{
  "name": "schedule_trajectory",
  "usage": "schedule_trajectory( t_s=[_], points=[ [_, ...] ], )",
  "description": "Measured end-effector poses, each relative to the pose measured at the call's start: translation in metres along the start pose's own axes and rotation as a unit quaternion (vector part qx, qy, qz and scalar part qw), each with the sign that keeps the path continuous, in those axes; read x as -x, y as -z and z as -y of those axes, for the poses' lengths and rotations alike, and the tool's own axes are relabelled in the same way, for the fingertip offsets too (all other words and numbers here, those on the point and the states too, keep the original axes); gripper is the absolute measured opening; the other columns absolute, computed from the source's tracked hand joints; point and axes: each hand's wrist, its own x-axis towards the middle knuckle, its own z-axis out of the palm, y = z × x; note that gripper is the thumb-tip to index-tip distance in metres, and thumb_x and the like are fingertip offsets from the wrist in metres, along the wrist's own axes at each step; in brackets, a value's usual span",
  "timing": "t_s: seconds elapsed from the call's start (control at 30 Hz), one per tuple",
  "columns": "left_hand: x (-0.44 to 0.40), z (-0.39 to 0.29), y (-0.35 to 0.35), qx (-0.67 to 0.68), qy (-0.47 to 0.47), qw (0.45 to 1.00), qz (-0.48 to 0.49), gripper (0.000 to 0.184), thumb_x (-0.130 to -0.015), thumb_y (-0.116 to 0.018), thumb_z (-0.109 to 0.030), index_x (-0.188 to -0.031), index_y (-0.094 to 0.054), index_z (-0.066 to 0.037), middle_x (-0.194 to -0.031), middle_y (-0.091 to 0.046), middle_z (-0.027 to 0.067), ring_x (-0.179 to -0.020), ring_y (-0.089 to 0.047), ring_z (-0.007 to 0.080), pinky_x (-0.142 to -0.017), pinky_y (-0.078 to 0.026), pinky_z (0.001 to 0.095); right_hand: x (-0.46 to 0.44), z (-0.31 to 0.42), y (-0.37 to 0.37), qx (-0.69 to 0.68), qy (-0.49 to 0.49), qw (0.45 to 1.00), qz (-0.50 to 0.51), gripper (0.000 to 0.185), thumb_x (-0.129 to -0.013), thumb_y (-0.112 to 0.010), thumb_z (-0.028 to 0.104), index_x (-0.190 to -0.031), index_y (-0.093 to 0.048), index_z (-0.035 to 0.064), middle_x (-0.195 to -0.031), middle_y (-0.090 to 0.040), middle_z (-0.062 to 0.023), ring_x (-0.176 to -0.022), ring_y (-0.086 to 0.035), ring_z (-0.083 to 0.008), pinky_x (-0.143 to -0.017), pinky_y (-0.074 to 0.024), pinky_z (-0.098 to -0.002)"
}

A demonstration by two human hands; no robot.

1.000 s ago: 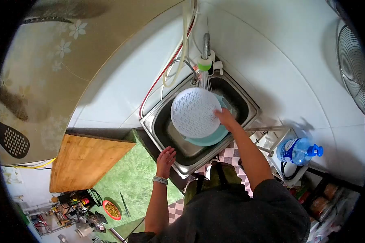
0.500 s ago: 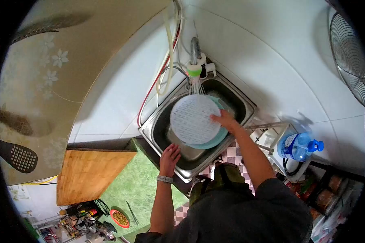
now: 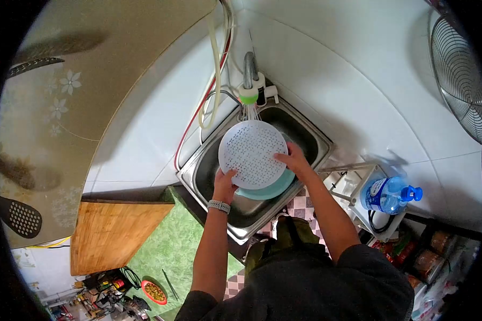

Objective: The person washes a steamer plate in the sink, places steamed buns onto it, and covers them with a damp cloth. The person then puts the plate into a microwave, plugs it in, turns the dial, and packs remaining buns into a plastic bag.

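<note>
A round white colander (image 3: 253,154), full of small holes, is held over the sink (image 3: 204,148) under the running faucet (image 3: 248,91). My left hand (image 3: 224,186), with a grey watch band on the wrist, grips its lower left rim. On the right rim, my right hand (image 3: 295,161) holds on with the thumb over the face of the colander. Water streams from the green-ringed faucet head onto its far edge. Beneath it shows part of a light teal basin (image 3: 270,190), mostly hidden; whether the two touch I cannot tell.
White tiled walls meet behind the sink. On the right stands a blue-tinted bottle (image 3: 388,195) on a white rack (image 3: 353,184). To the left are a wooden board (image 3: 118,230), a green counter (image 3: 177,251) and a red-rimmed dish (image 3: 154,292) of food. A wire strainer (image 3: 460,80) hangs on the right wall.
My left hand has come up from the sink's near edge and taken hold of the colander's left rim. The colander's holes show clearly now instead of blurred; my right hand stays on the right rim.
</note>
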Motion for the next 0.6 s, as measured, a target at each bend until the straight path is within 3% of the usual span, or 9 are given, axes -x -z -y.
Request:
schedule_trajectory(
  t_s=[0.1, 0.2, 0.3, 0.4, 0.53, 0.6],
  points=[
    [-0.019, 0.012, -0.013, -0.017, 0.005, 0.999, 0.033, 0.039, -0.094, -0.055, -0.001, -0.133, -0.052, -0.002, -0.123, -0.065, 0.0136, -0.110, -0.067, 0.0296, -0.091, -0.059, 0.0450, 0.006, 0.002, 0.019, 0.041, 0.057, 0.994, -0.079, 0.054, -0.084, -0.077, 0.017, -0.130, -0.055, -0.0024, -0.118, -0.067, -0.0134, -0.107, -0.064, -0.0215, -0.094, -0.0503, -0.0361],
    [-0.022, 0.013, -0.037, -0.058, 0.032, 0.997, 0.031, 0.037, -0.096, -0.054, 0.000, -0.133, -0.052, -0.001, -0.125, -0.065, 0.0141, -0.110, -0.067, 0.0301, -0.092, -0.058, 0.0457, 0.030, 0.036, 0.026, 0.056, 0.079, 0.991, -0.092, 0.049, -0.084, -0.077, 0.016, -0.125, -0.057, -0.0012, -0.114, -0.067, -0.0135, -0.104, -0.064, -0.0211, -0.093, -0.0505, -0.0364],
    [-0.025, 0.010, -0.046, -0.011, 0.042, 0.998, 0.048, 0.035, -0.097, -0.053, -0.001, -0.132, -0.053, -0.001, -0.125, -0.065, 0.0140, -0.109, -0.067, 0.0304, -0.092, -0.058, 0.0466, 0.038, 0.041, 0.031, 0.051, 0.097, 0.989, -0.102, 0.047, -0.085, -0.076, 0.016, -0.124, -0.057, -0.0005, -0.111, -0.068, -0.0122, -0.102, -0.064, -0.0214, -0.092, -0.0508, -0.0363],
    [-0.026, -0.004, -0.044, 0.004, 0.015, 0.997, 0.076, 0.038, -0.095, -0.057, -0.007, -0.132, -0.052, -0.004, -0.123, -0.065, 0.0118, -0.105, -0.067, 0.0260, -0.088, -0.057, 0.0411, 0.035, 0.038, 0.028, 0.051, 0.092, 0.987, -0.117, 0.049, -0.085, -0.076, 0.015, -0.126, -0.055, -0.0012, -0.114, -0.067, -0.0138, -0.104, -0.064, -0.0233, -0.094, -0.0503, -0.0371],
    [-0.001, -0.036, -0.042, 0.020, -0.028, 0.998, 0.051, 0.038, -0.087, -0.058, 0.001, -0.124, -0.058, -0.001, -0.116, -0.068, 0.0115, -0.104, -0.067, 0.0251, -0.091, -0.056, 0.0378, 0.023, 0.009, 0.008, 0.118, 0.087, 0.976, -0.162, 0.052, -0.084, -0.076, 0.014, -0.128, -0.054, -0.0028, -0.121, -0.065, -0.0200, -0.112, -0.063, -0.0290, -0.099, -0.0479, -0.0406],
    [0.006, -0.044, -0.039, 0.013, -0.096, 0.993, 0.062, 0.044, -0.082, -0.055, 0.005, -0.125, -0.059, 0.000, -0.113, -0.068, 0.0098, -0.102, -0.067, 0.0225, -0.090, -0.055, 0.0355, 0.025, 0.002, -0.005, 0.134, 0.082, 0.975, -0.155, 0.056, -0.082, -0.077, 0.013, -0.130, -0.053, -0.0026, -0.127, -0.061, -0.0220, -0.116, -0.060, -0.0325, -0.101, -0.0468, -0.0430]
  ],
)
